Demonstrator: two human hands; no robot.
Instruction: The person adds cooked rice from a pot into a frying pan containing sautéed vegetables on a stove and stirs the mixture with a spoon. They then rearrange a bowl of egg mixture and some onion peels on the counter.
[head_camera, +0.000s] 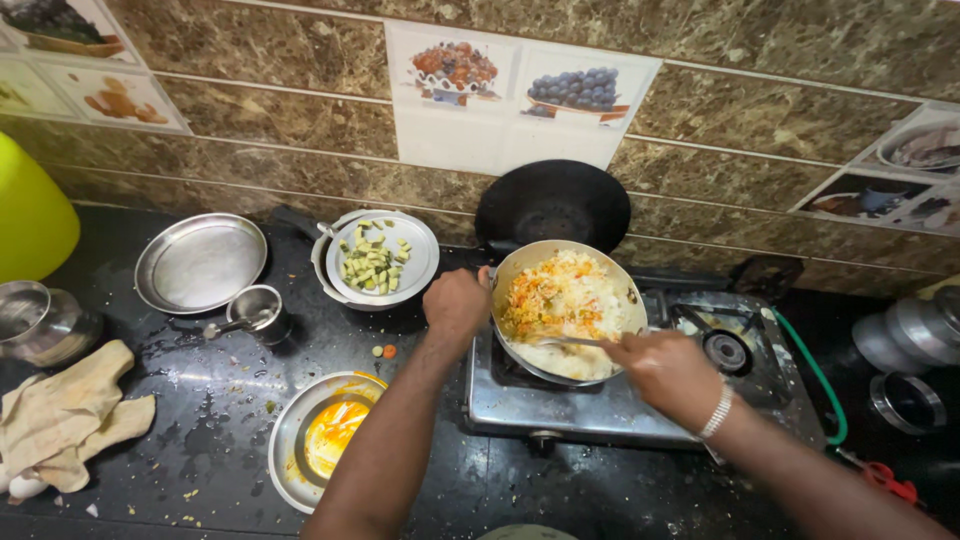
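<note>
Nearest, a steel bowl (325, 438) smeared with orange sauce sits on the wet black counter (200, 400). Beyond it the left hand (456, 303) has its grip clamped on the pan (566, 310) rim, steadying it on the stove (620, 400). The right hand (668, 368) pinches a spoon (570, 341) in the rice and vegetables; farther back stands a plate of chopped vegetables (378, 260).

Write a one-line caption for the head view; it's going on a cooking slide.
Left hand steadies the pan on the stove while right hand stirs with a spoon.
</note>
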